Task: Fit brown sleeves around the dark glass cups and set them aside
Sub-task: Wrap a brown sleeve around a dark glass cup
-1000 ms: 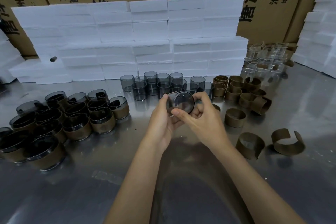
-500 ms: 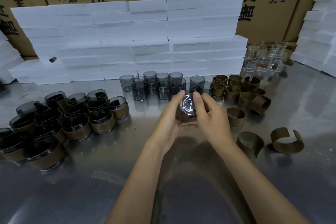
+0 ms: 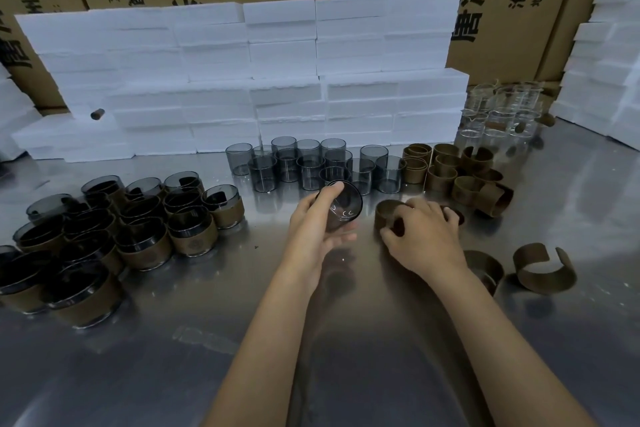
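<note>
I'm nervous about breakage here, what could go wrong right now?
The left hand holds the dark glass cup alone, above the steel table; a slip could crack it. The right hand, gripping a brown sleeve, works close to the bare cups and could knock them.

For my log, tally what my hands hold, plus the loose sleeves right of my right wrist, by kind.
Dark glass cup, left hand: 1
Brown sleeve, right hand: 1
Loose brown sleeves: 2
Total: 4
</note>
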`<state>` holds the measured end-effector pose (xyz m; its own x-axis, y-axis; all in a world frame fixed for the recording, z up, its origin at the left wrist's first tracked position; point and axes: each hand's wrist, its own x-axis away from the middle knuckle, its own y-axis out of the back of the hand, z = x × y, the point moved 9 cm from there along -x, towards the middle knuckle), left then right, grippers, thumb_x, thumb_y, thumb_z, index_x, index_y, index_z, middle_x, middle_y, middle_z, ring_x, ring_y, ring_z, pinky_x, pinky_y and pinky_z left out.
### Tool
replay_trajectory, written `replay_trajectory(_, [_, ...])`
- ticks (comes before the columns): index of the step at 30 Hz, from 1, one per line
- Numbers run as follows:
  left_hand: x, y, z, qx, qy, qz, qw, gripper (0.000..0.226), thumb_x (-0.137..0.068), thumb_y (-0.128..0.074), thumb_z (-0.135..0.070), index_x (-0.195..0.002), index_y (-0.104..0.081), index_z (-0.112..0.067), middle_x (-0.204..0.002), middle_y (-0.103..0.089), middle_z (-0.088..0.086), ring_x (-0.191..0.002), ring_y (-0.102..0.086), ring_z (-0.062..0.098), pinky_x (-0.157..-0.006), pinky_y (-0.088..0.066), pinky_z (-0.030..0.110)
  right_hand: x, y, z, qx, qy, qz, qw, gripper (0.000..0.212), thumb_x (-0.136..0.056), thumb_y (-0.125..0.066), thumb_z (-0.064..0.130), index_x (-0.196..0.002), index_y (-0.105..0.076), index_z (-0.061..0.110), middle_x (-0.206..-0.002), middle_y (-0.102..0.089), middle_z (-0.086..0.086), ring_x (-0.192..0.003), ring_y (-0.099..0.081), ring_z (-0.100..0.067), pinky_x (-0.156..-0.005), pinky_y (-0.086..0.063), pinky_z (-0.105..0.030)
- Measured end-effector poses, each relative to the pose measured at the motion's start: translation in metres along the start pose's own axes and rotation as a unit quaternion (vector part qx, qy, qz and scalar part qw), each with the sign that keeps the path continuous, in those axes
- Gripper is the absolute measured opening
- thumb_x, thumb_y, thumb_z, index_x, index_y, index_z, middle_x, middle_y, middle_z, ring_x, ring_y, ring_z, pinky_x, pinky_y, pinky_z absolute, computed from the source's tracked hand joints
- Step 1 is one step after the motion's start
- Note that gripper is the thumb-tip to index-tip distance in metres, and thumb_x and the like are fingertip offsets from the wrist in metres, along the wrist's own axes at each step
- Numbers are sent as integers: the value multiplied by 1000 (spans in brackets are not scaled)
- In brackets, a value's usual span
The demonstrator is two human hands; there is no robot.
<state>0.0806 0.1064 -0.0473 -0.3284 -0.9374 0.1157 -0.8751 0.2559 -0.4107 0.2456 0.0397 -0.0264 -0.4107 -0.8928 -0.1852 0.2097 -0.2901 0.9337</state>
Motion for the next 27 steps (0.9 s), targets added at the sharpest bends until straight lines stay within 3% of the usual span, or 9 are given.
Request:
replay_trajectory(3, [-1, 0, 0, 2, 5, 0, 1000, 42, -87, -78, -36, -118, -65, -12, -86, -76, 8, -83, -77, 30, -60, -58, 31, -2, 1, 8, -47, 18, -11, 999, 16, -94, -63, 35, -92, -69, 21, -122, -55, -3, -123, -49, -25, -112, -28, -41])
replay_trajectory(5, [-1, 1, 0, -1, 8, -3, 1000, 49, -87, -77, -36, -124, -64, -8, -93, -77, 12, -85, -78, 30, -61, -58, 32, -2, -1, 14, -120, 21, -5, 992, 23, -93, -65, 29, -74, -56, 22, -113, -52, -2, -111, -54, -26, -98, -38, -34])
replay_trajectory(9, [0, 6, -5, 13, -3, -19, 1000, 52, -88, -77, -30, -129, -61, -2, -116, -71, 24, -92, -74, 31, -70, -61, 35, 0, 19, 19, -270, 23, -98, 958, 28, -93, -71, 24, -73, -54, 15, -112, -52, 3, -97, -52, -12, -74, -33, -15])
replay_trajectory(12, [0, 4, -6, 16, -14, -10, 1000, 49, -89, -76, -21, -128, -62, 4, -125, -65, 27, -108, -69, 33, -82, -62, 41, 8, 36, 27, -362, 41, -161, 917, 27, -90, -75, 20, -73, -59, 6, -118, -56, 3, -96, -52, 5, -78, -30, 3])
replay_trajectory(15, [3, -4, -5, 16, -9, 27, 999, 50, -92, -73, -19, -132, -58, 6, -114, -66, 25, -109, -69, 33, -92, -60, 49, 16, 40, 42, -384, 78, -171, 904, 27, -89, -75, 17, -69, -57, 13, -125, -57, 2, -113, -53, 1, -92, -33, -3])
replay_trajectory(17, [5, -10, -6, 23, -6, 49, 999, 53, -94, -72, -21, -138, -53, 1, -119, -67, 26, -113, -69, 35, -93, -59, 50, 18, 38, 46, -381, 85, -166, 906, 25, -91, -74, 18, -71, -59, 16, -130, -57, 3, -120, -50, 1, -97, -36, -11])
replay_trajectory(21, [6, -17, -5, 14, -5, 68, 998, 60, -90, -78, -30, -140, -54, -8, -115, -71, 14, -96, -72, 19, -82, -60, 36, 21, 34, 54, -380, 116, -156, 904, 19, -92, -71, 20, -76, -67, 12, -126, -60, 6, -111, -47, 21, -87, -33, 1])
replay_trajectory(24, [7, -18, -5, 16, -5, 73, 997, 75, -74, -87, -34, -138, -55, -12, -126, -71, 13, -101, -74, 18, -81, -61, 32, 24, 35, 58, -361, 121, -167, 909, 18, -90, -67, 29, -77, -64, 18, -118, -61, 12, -106, -57, 8, -81, -41, -8])
replay_trajectory(27, [7, -18, -6, 21, -12, 75, 997, 82, -68, -91, -37, -138, -55, -12, -118, -75, 9, -97, -75, 17, -80, -61, 33, 27, 39, 56, -324, 94, -189, 922, 23, -83, -60, 51, -89, -50, 31, -99, -56, 16, -86, -57, 0, -63, -40, -20])
